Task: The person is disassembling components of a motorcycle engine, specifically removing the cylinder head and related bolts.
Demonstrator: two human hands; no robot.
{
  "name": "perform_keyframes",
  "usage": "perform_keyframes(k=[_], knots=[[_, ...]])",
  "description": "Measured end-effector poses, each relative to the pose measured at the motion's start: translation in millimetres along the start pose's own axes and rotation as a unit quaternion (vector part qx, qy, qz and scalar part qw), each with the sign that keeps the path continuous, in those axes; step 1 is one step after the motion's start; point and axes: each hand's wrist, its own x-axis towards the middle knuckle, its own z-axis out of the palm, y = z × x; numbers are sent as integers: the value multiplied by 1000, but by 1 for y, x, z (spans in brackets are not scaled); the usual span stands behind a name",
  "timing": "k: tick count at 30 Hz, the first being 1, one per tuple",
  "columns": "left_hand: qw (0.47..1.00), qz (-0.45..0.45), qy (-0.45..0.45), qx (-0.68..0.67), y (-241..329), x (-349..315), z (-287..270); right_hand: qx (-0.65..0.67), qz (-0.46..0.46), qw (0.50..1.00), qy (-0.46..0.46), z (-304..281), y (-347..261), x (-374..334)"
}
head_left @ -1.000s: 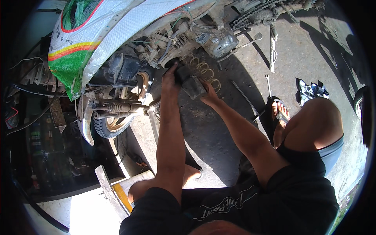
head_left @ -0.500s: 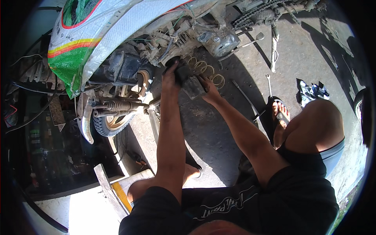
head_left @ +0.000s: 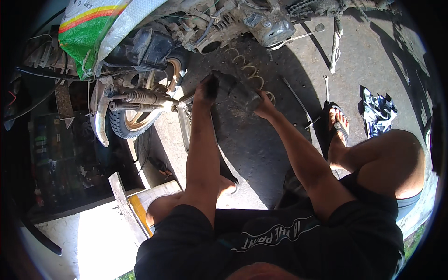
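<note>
Both my hands hold a dark grey, blocky, roughly cylindrical part (head_left: 238,92) over the shaded ground in front of the motorcycle engine (head_left: 266,28). What kind of part it is I cannot make out. My left hand (head_left: 204,91) grips its black, blurred end. Around its other, right-hand end my right hand (head_left: 266,106) is closed, with some fingers hidden beneath. A round opening (head_left: 208,46) shows in the engine's underside, apart from the part and beyond it. Just past the part, a pale yellow coiled hose (head_left: 253,74) lies on the ground.
To the right lie a T-handle wrench (head_left: 298,100), a combination wrench (head_left: 326,86) and a crumpled plastic wrapper (head_left: 379,112). A white and green sack (head_left: 84,39) covers the motorcycle at upper left, above a shock absorber (head_left: 140,96) and wheel (head_left: 133,122). A wooden plank (head_left: 123,200) stands at lower left.
Both hands have drawn the dark part away from the engine, toward me and slightly right. The round opening now shows fully. My view has shifted slightly.
</note>
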Motion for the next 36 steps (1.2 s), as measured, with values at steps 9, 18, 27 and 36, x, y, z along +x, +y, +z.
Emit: perform_keyframes(k=[9, 18, 27, 36], knots=[[965, 187, 59, 172, -9, -51, -2, -18, -7, 998, -65, 0, -20, 3], [970, 142, 95, 174, -10, -70, -39, 89, 61, 989, -102, 7, -25, -5], [618, 24, 318, 719, -1, -84, -94, -69, -25, 997, 28, 15, 3, 10], [993, 45, 38, 102, 12, -14, 121, -56, -157, 984, 59, 19, -46, 11]])
